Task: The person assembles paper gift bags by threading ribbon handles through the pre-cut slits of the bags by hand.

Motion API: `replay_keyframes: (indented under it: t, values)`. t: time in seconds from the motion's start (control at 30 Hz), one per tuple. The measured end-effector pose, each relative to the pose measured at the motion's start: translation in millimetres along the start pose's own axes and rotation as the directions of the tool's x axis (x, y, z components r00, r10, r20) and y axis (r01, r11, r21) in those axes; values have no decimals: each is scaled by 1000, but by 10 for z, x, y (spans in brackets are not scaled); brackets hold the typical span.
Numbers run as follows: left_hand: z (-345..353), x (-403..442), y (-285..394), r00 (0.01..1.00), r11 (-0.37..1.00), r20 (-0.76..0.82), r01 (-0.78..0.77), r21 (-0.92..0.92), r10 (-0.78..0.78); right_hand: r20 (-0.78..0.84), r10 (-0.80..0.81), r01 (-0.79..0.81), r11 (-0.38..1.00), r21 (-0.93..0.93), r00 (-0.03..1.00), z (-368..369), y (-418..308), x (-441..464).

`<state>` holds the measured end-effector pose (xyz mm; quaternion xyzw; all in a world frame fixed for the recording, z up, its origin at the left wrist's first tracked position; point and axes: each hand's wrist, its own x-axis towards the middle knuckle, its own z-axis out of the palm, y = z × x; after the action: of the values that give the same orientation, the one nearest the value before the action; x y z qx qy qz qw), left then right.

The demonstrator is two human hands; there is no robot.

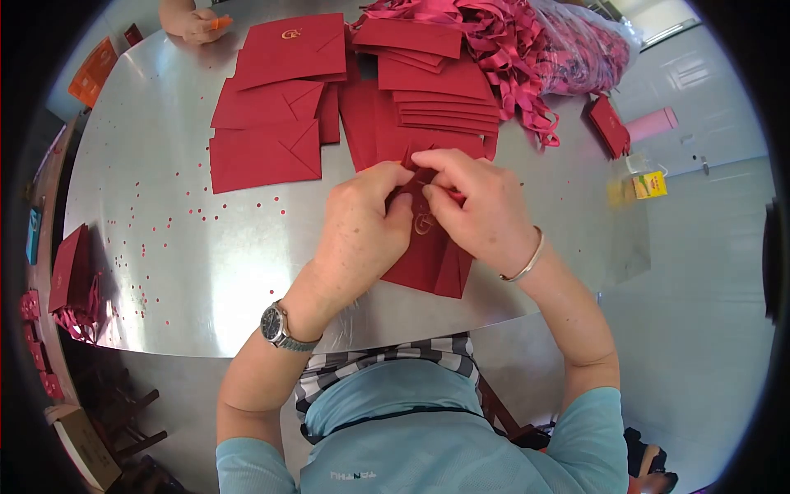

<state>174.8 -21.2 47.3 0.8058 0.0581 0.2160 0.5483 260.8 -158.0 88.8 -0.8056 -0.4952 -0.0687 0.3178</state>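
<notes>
1. Your left hand has its thumb and fingers closed on the upper end of a dark red folded paper bag with a gold printed logo.
2. Your right hand grips the same end, its fingers bent in close beside your left fingertips; what lies between the fingertips is partly hidden.
3. The bag is in front of you, over the silver metal desk, its lower end just inside the near edge.
4. Beyond your hands, flat red paper bags lie overlapping in a pile.
5. To the left of that pile, more flat red bags overlap each other, the farthest showing a gold logo.
6. At the far right of the pile you have a tangled heap of crimson ribbons, beside a clear plastic bag filled with similar pinkish-red material.
7. Small round red paper dots are scattered over the desk, mostly on your left.
8. Across the desk at the far left, another person's hand holds a small orange object.
</notes>
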Motion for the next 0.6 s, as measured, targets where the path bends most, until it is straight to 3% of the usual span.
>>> replay_keyframes:
  t: [0.07,0.17,0.23,0.33,0.43,0.57,0.6]
  values:
    - [40,-11,-60,999,998,-26,36,44,-35,13,-24,24,999,-34,1000,60,35,-34]
    - [54,-26,-72,990,979,-121,-43,199,68,-18,-44,43,997,-65,999,118,55,-35]
    - [-12,-2,33,991,969,-77,127,214,-113,-8,-31,29,989,-145,999,115,38,-35]
    - [-13,1,-65,991,983,-30,134,129,-131,12,-111,111,974,-197,994,135,47,-45]
    - [20,-17,-69,985,984,-58,166,60,-163,32,-76,80,983,-168,997,133,3,-57]
    - [73,-42,-75,986,985,-66,159,62,-154,26,-129,131,963,-234,991,121,-15,-72]
    - [89,-53,-81,986,987,-62,156,32,-154,43,74,-72,997,-42,996,91,-41,-57]
